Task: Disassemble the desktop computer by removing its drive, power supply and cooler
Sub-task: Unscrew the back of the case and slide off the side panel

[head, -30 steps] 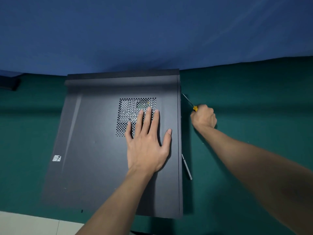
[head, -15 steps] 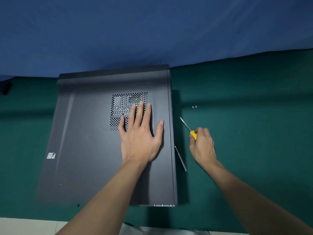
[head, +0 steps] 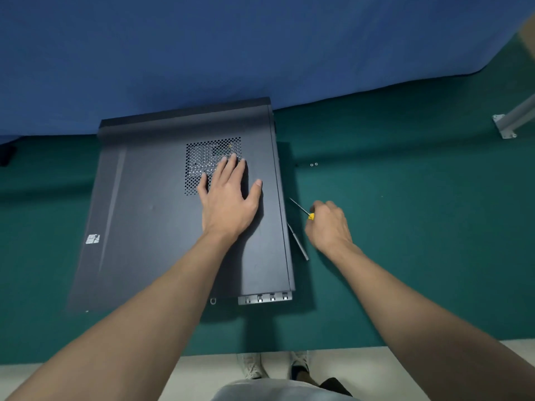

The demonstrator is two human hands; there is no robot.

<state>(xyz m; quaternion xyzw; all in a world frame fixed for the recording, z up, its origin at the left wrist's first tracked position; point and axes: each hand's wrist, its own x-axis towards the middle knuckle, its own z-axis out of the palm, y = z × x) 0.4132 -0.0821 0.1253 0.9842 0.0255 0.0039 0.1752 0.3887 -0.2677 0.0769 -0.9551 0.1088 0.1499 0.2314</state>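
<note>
Right hand (head: 328,224), gripping the screwdriver (head: 301,209), had withdrawn from the side panel (head: 150,215); left hand (head: 228,202) lay flat and relaxed upon it, probably best sliding it off with even pressure.

The green-covered surface (head: 405,256) carries a black desktop computer case (head: 150,227) lying on its side, a thin dark tool (head: 298,241) just beside it, and two small screws (head: 311,164) farther back.
</note>
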